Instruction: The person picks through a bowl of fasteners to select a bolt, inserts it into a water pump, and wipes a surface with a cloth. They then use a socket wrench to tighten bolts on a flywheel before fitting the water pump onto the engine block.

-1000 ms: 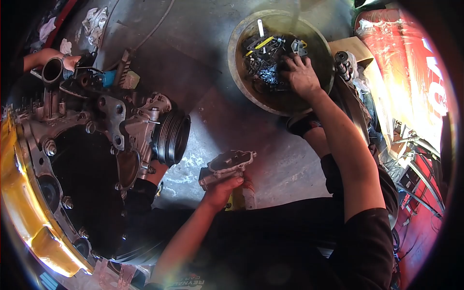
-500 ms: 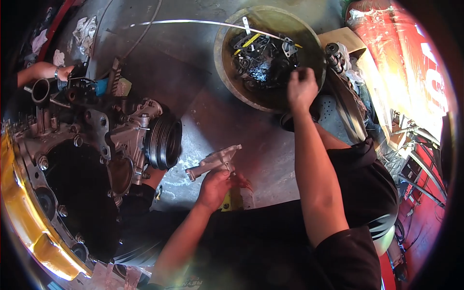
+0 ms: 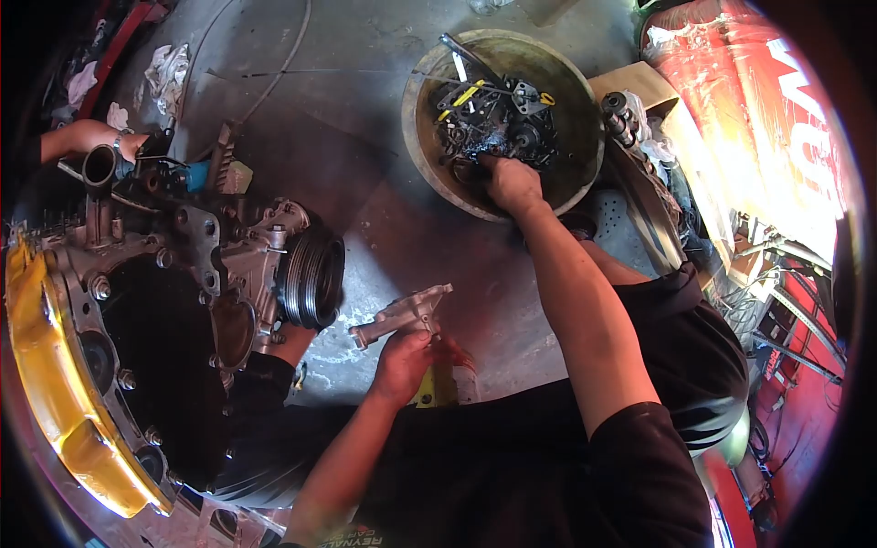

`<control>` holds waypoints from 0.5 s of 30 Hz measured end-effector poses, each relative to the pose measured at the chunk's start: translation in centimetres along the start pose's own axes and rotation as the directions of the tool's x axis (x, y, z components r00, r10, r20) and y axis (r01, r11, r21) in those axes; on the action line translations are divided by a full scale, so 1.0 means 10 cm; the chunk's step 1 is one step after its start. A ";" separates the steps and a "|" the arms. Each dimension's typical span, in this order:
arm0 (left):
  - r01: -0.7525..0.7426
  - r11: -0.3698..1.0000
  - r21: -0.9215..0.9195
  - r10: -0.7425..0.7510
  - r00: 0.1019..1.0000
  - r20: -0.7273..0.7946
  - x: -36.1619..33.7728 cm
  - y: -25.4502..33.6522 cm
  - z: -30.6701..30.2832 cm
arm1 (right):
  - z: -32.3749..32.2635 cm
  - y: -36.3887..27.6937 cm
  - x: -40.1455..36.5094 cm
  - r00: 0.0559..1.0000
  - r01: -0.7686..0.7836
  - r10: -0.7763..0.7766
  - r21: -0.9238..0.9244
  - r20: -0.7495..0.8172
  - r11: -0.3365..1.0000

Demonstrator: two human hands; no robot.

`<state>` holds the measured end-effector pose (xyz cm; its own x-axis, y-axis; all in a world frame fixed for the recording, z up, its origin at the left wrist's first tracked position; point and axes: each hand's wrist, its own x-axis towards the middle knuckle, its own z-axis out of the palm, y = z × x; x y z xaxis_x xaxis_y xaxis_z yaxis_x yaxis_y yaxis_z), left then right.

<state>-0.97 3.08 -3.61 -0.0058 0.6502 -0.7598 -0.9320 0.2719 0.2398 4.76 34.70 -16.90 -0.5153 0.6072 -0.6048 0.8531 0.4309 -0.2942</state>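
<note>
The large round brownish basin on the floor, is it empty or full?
Partly filled: a heap of dark parts lies inside the basin, bare inner wall shows around it, and the right hand reaches in.

Around the fingers (image 3: 493, 165) of the right hand (image 3: 517, 186), a round basin (image 3: 574, 151) is resting on the grey floor (image 3: 361, 46). Left of these fingers, a cable (image 3: 293, 55) and a crumpled white rag (image 3: 167, 78) are lying on it.

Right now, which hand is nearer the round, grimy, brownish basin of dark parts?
Right. The right hand is inside the basin, at its dark parts; the left hand is well outside it, holding a grey metal casting.
</note>
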 end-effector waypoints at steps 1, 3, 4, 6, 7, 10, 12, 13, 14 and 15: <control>0.002 1.000 0.011 -0.002 1.000 -0.018 -0.01 -0.01 -0.01 | 0.02 -0.03 0.00 1.000 -0.009 0.009 -0.010 0.006 1.000; 0.012 1.000 0.022 -0.012 1.000 -0.012 -0.01 0.00 -0.01 | -0.01 -0.07 -0.01 0.999 -0.029 0.029 -0.018 0.018 0.999; 0.021 0.999 0.026 -0.021 1.000 -0.005 -0.01 -0.01 0.00 | -0.03 -0.10 -0.02 0.999 -0.051 0.051 -0.032 0.017 0.998; 0.034 0.999 0.014 -0.034 0.999 -0.001 0.00 -0.02 0.02 | -0.05 -0.15 -0.04 0.996 -0.085 0.085 -0.025 -0.009 0.996; 0.037 0.999 0.009 -0.037 0.999 -0.004 0.00 -0.01 0.03 | -0.03 -0.13 -0.06 0.995 -0.096 0.096 -0.003 -0.040 0.995; 0.029 1.000 0.003 -0.029 1.000 0.004 0.01 -0.01 0.00 | 0.00 -0.24 -0.18 0.976 -0.142 0.158 0.115 -0.148 0.983; 0.028 1.000 -0.013 -0.028 1.000 -0.003 0.01 0.00 0.03 | -0.08 -0.39 -0.29 0.963 -0.170 0.209 0.222 -0.168 0.960; 0.031 0.999 -0.022 -0.031 1.000 -0.002 0.01 -0.01 0.04 | -0.09 -0.47 -0.35 0.954 -0.187 0.241 0.272 -0.178 0.944; 0.039 0.999 -0.025 -0.039 0.999 0.003 0.01 -0.03 0.05 | -0.07 -0.53 -0.38 0.956 -0.155 0.218 0.292 -0.197 0.944; 0.044 0.999 -0.027 -0.044 0.999 0.007 0.00 -0.04 0.06 | -0.13 -0.65 -0.45 0.951 -0.130 0.211 0.328 -0.225 0.936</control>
<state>-0.43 3.38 -3.33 0.0375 0.6426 -0.7653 -0.9408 0.2808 0.1897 1.46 30.02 -11.30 -0.3287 0.8185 -0.4713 0.8920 0.1051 -0.4396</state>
